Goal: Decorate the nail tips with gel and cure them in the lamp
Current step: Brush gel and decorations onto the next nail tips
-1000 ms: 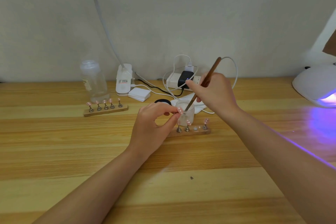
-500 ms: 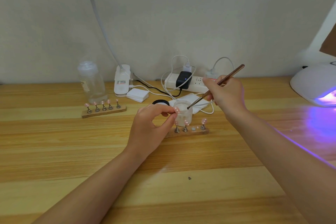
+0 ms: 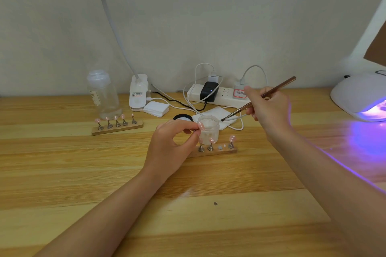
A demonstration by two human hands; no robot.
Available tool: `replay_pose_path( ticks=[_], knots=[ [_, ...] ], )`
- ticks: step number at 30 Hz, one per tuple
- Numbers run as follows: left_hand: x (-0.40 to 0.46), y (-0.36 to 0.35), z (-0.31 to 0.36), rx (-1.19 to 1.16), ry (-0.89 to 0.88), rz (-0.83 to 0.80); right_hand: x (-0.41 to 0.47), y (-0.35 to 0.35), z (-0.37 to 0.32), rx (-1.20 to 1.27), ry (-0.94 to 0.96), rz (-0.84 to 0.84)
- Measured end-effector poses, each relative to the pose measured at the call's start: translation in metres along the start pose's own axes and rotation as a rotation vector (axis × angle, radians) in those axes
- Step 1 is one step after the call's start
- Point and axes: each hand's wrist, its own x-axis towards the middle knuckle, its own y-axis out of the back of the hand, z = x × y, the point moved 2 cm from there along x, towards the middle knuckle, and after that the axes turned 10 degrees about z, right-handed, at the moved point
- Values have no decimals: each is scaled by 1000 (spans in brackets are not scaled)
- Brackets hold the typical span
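Holding one dotted nail tip pinched in my left hand w/ brush gripped in right hand, I'd say mid-decorating; curing in lamp not yet done.

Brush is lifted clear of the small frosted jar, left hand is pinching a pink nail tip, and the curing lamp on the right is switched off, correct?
Not quite: the head view shows the white dome curing lamp lit, glowing violet onto the wooden table. The rest holds.
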Motion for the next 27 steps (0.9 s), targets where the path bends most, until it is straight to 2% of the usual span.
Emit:
replay_pose_path(
  ticks=[3, 7, 10, 12, 14, 27],
  knots=[
    [0, 0, 0, 7, -6, -8, -11, 4, -3, 169, -15, -17],
    [0, 0, 0, 18, -1, -19, -41, 4, 4, 278, 53, -89],
    [1, 0, 0, 22, 9, -31, -60, 5, 6, 281, 245, -150],
    [1, 0, 0, 20, 3, -43, -65, 8, 6, 204, 437, -197],
    [1, 1, -1, 23, -8, -47, -69, 8, 7, 120, 546, -220],
    [1, 0, -3, 23, 25, -60, -79, 3, 11, 93, 542, -334]
  ],
)
